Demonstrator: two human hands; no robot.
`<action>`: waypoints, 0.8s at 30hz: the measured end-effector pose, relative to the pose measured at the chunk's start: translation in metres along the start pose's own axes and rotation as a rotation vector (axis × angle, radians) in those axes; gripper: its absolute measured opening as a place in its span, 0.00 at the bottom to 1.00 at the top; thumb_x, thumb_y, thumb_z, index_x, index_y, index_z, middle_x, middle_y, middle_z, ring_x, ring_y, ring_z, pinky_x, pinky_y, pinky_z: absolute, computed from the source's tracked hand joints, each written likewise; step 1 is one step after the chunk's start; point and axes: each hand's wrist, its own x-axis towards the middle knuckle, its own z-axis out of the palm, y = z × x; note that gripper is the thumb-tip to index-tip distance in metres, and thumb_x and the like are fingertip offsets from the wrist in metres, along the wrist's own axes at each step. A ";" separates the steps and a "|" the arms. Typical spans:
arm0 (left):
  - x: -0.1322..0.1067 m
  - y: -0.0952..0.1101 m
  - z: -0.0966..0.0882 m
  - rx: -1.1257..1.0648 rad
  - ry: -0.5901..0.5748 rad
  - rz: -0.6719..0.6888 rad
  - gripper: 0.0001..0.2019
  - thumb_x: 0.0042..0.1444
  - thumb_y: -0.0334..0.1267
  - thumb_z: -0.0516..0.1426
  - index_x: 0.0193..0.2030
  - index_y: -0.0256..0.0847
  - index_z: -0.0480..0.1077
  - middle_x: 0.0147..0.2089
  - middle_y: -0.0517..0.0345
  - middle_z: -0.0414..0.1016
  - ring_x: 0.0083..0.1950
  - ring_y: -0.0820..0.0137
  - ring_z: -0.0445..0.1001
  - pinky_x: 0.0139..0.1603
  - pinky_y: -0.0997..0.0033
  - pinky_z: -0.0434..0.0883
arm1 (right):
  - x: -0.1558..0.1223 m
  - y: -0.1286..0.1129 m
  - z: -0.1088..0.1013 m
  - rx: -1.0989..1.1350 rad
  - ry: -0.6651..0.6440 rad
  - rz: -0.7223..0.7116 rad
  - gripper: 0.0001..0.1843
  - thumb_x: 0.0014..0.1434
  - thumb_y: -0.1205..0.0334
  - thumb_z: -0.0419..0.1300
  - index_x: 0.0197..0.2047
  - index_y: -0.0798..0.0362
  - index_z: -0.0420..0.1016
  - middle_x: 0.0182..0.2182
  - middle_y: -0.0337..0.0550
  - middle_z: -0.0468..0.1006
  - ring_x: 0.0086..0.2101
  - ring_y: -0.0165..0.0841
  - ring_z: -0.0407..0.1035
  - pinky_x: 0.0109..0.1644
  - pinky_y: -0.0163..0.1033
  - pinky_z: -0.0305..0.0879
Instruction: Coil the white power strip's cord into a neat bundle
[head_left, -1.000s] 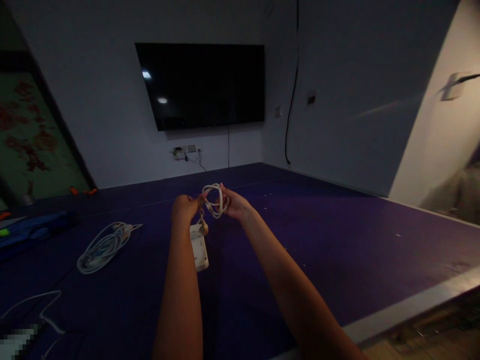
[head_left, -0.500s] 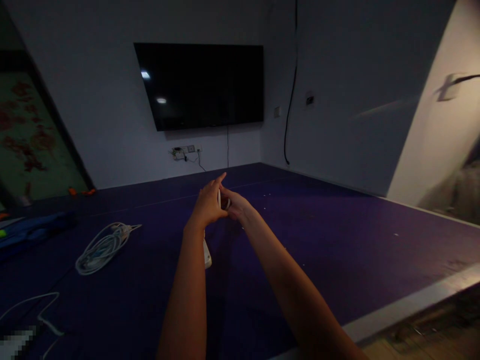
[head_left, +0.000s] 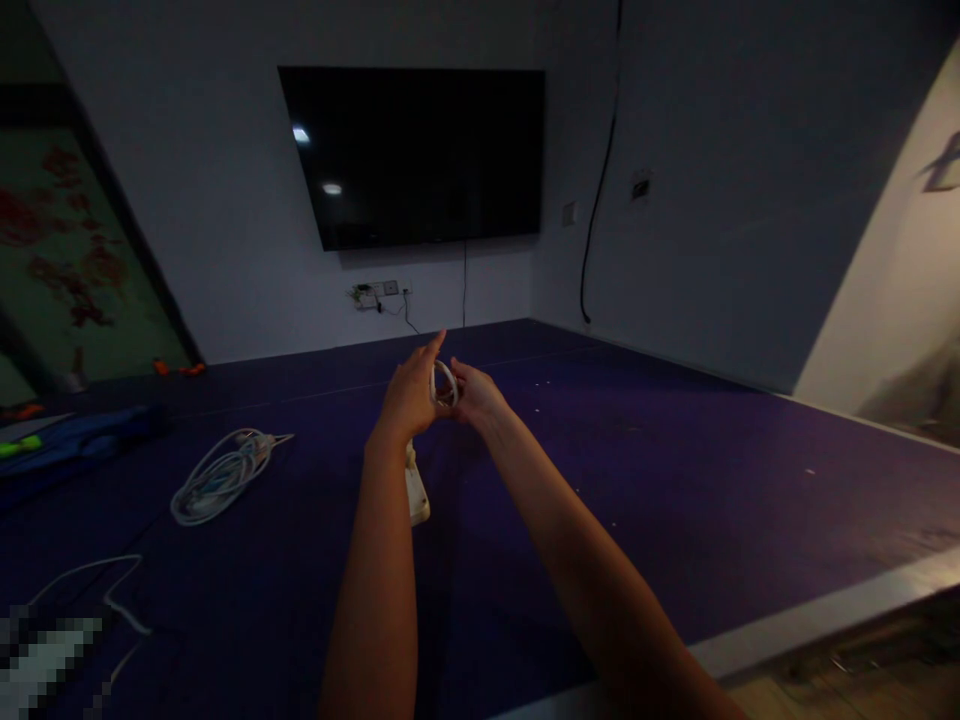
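both hands meet out over the purple floor mat (head_left: 675, 480), the left hand (head_left: 409, 398) and right hand (head_left: 474, 395) each pinching the small coil of white cord (head_left: 444, 383) between them, so its loops stay gathered. the power strip (head_left: 415, 492) dangles below the left wrist. another cord bundle (head_left: 217, 475) lies well apart on the mat.

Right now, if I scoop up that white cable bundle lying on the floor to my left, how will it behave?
The white cable bundle is probably floppy: it lies in loose uneven loops on the purple floor. Loops would likely sag and spread unless gripped across the middle. A free end sticks out toward the wall, so it may trail or swing.
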 end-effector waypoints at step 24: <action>0.003 -0.027 0.004 0.575 0.061 0.153 0.28 0.40 0.34 0.60 0.50 0.45 0.59 0.51 0.52 0.67 0.54 0.59 0.67 0.62 0.40 0.48 | -0.020 -0.002 0.010 -0.354 0.054 -0.484 0.19 0.35 0.56 0.71 0.21 0.54 0.63 0.14 0.32 0.69 0.18 0.26 0.64 0.23 0.31 0.57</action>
